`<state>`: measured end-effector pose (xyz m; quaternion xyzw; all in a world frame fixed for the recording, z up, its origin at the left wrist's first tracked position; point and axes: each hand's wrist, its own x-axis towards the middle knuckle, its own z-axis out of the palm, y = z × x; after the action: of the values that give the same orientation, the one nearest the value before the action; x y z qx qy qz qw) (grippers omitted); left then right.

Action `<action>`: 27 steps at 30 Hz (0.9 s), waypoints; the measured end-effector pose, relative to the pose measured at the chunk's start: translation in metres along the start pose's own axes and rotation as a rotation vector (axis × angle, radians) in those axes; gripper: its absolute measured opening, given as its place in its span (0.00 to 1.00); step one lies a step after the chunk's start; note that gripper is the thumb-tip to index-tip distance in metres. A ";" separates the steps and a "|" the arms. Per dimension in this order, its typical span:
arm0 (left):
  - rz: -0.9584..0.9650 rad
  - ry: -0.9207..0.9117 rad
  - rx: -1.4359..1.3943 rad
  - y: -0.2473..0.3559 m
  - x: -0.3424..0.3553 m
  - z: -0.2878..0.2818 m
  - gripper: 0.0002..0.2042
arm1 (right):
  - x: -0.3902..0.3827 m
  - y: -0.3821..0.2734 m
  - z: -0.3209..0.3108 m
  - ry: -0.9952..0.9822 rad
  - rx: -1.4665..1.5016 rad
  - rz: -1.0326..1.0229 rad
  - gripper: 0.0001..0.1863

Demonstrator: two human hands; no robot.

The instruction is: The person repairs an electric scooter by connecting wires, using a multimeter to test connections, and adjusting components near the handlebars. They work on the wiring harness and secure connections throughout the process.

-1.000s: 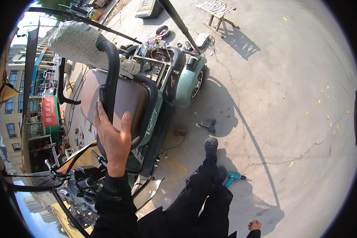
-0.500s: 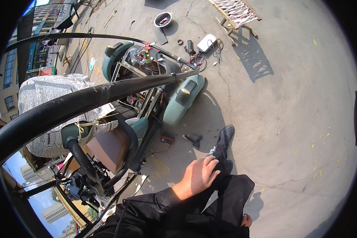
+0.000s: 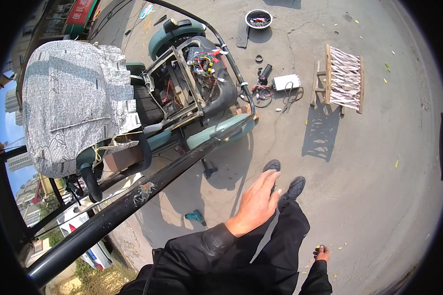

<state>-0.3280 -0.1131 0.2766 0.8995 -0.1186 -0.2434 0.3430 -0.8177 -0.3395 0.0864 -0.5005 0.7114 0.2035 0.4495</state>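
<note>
My left hand is open in the air above my legs, fingers extended, nearest to the black metal pole of the three-wheeled scooter. My right hand hangs at the lower right with curled fingers; what it holds, if anything, is too small to tell. On the scooter, a grey patterned cushion sits beside the open rear compartment with loose coloured wires and a green rear fender. A teal drill and a black tool lie on the pavement below the pole.
A white box with cables, a black cylinder and a steel bowl of small parts lie beyond the scooter. A folding stool stands at the right. A white car shows at the lower left.
My left hand has left the black seat rail and moved right over my legs. The view has shifted forward along the scooter toward its rear; the stool now appears lower.
</note>
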 end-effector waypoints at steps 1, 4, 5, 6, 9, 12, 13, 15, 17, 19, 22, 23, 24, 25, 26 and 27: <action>-0.035 0.050 -0.044 0.001 0.013 0.004 0.19 | 0.025 -0.056 -0.005 -0.018 -0.067 -0.097 0.13; -0.160 0.165 -0.205 -0.005 0.070 0.007 0.20 | 0.073 -0.228 0.021 -0.069 -0.142 -0.318 0.17; -0.225 0.227 -0.290 -0.007 0.092 0.007 0.18 | 0.078 -0.284 0.038 -0.137 -0.191 -0.448 0.17; -0.265 0.284 -0.332 -0.011 0.116 0.003 0.18 | 0.076 -0.337 0.060 -0.164 -0.267 -0.552 0.18; -0.376 0.414 -0.455 -0.020 0.183 -0.015 0.17 | 0.041 -0.476 0.139 -0.305 -0.298 -0.696 0.18; -0.433 0.550 -0.501 -0.032 0.235 -0.042 0.13 | -0.019 -0.571 0.222 -0.389 -0.420 -0.790 0.19; -0.496 0.560 -0.525 -0.037 0.244 -0.049 0.13 | -0.040 -0.589 0.241 -0.472 -0.456 -0.817 0.19; -0.563 0.608 -0.530 -0.053 0.263 -0.066 0.15 | -0.077 -0.626 0.291 -0.567 -0.548 -0.904 0.19; -0.625 0.637 -0.510 -0.066 0.271 -0.075 0.15 | -0.110 -0.649 0.328 -0.661 -0.667 -0.969 0.19; -0.693 0.671 -0.458 -0.081 0.267 -0.084 0.16 | -0.137 -0.664 0.357 -0.774 -0.791 -0.993 0.19; -0.792 0.729 -0.407 -0.097 0.258 -0.095 0.16 | -0.167 -0.681 0.390 -0.894 -0.898 -1.077 0.17; -0.816 0.760 -0.388 -0.101 0.254 -0.099 0.15 | -0.173 -0.689 0.399 -0.916 -0.994 -1.132 0.16; -0.844 0.789 -0.373 -0.106 0.252 -0.102 0.15 | -0.176 -0.697 0.408 -0.912 -1.125 -1.206 0.14; -0.870 0.811 -0.364 -0.109 0.250 -0.103 0.15 | -0.178 -0.705 0.414 -0.932 -1.232 -1.247 0.14; -0.883 0.841 -0.353 -0.113 0.250 -0.104 0.15 | -0.177 -0.714 0.420 -0.953 -1.315 -1.281 0.13; -0.918 0.828 -0.349 -0.117 0.250 -0.104 0.16 | -0.175 -0.719 0.427 -0.943 -1.384 -1.349 0.14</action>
<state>-0.0555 -0.0639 0.1755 0.8093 0.4619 -0.0139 0.3625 0.0288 -0.2302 0.1306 -0.8066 -0.2265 0.4444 0.3171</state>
